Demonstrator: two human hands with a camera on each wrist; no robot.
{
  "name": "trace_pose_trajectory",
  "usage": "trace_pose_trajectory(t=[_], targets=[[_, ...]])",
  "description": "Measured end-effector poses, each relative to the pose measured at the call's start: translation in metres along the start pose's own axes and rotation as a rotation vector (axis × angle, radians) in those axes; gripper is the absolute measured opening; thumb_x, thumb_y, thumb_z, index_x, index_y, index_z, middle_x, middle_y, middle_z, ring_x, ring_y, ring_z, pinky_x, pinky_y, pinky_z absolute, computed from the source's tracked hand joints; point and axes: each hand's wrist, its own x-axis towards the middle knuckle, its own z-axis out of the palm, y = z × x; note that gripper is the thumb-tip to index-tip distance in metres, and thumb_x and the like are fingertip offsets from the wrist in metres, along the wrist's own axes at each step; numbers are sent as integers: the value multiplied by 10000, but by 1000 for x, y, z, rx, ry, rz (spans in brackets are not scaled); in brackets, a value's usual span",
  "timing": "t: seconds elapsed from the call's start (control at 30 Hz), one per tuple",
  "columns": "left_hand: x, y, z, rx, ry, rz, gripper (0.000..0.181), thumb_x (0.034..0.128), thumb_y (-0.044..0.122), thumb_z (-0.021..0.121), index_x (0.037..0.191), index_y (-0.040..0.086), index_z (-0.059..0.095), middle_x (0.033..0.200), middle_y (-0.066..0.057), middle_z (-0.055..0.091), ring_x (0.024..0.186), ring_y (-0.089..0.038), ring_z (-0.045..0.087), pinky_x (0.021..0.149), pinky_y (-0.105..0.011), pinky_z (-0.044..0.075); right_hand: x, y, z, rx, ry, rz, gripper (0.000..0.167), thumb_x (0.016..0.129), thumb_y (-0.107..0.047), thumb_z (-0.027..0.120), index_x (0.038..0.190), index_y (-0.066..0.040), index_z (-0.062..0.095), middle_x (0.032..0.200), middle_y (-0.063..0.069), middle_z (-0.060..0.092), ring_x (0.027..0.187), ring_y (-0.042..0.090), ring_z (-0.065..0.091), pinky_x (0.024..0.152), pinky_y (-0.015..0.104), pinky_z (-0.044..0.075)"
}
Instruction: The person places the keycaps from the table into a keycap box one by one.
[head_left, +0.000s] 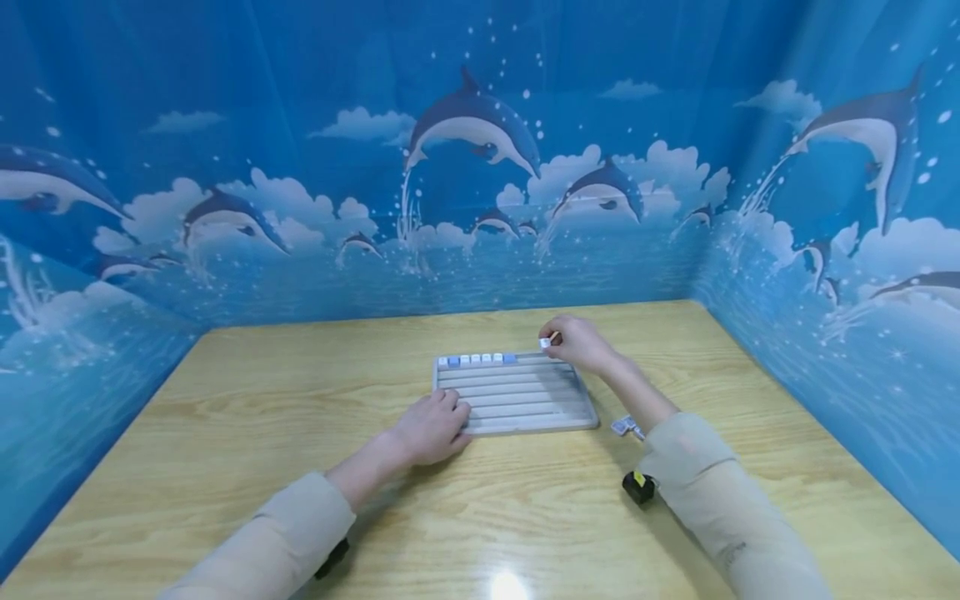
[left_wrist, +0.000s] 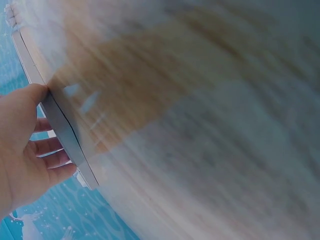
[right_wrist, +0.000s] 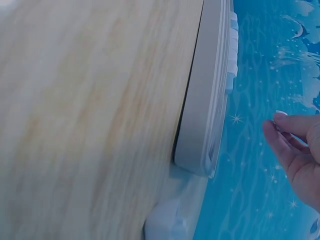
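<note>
A grey tray [head_left: 517, 408] with parallel ridged rows lies on the table. White and blue keycaps [head_left: 476, 359] line the left part of its far row. My left hand [head_left: 433, 427] grips the tray's near left corner; in the left wrist view its thumb [left_wrist: 36, 92] and fingers lie around the edge. Above the tray's far right corner, my right hand [head_left: 577, 342] pinches a white keycap [head_left: 545, 342] between thumb and fingertips. The right wrist view shows only a sliver of that keycap [right_wrist: 281, 112], apart from the tray.
Loose white and greyish pieces [head_left: 624, 427] lie on the wooden table [head_left: 300, 383] right of the tray, partly hidden by the right sleeve [head_left: 697, 467]. A blue dolphin-print curtain [head_left: 337, 208] surrounds the table's back and sides.
</note>
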Motion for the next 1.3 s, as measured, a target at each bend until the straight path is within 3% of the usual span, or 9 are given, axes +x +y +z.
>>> trace_pose_trajectory(t=[0.43, 0.83, 1.03, 1.3], targets=[[0, 0, 0, 6, -4, -3, 269, 919, 360, 540, 899, 93, 517, 882, -57, 453, 801, -196, 431, 704, -343, 419, 27, 1, 19, -67, -23, 4, 225, 801, -44, 682, 1008, 37, 645, 922, 116, 625, 846, 230, 576, 746, 344, 481], [0, 1, -1, 6, -1, -2, 269, 918, 360, 542, 896, 93, 514, 873, -58, 446, 798, -201, 431, 696, -345, 419, 43, 1, 33, -234, -172, 9, 153, 820, 9, 609, 965, 8, 659, 897, 98, 632, 821, 213, 577, 698, 329, 483], [0, 0, 0, 26, -13, 1, 272, 923, 370, 529, 910, 98, 518, 876, -49, 443, 798, -189, 424, 699, -334, 419, 46, 3, 37, -251, -204, -2, 105, 839, 4, 606, 922, -19, 666, 857, 71, 629, 739, 176, 542, 659, 327, 459], [-1, 1, 1, 16, -4, -6, 262, 920, 364, 537, 911, 103, 519, 883, -44, 442, 803, -184, 419, 706, -328, 413, 48, 4, 41, -228, -246, 28, 132, 838, 9, 606, 941, -42, 670, 867, 56, 622, 779, 179, 560, 688, 336, 467]])
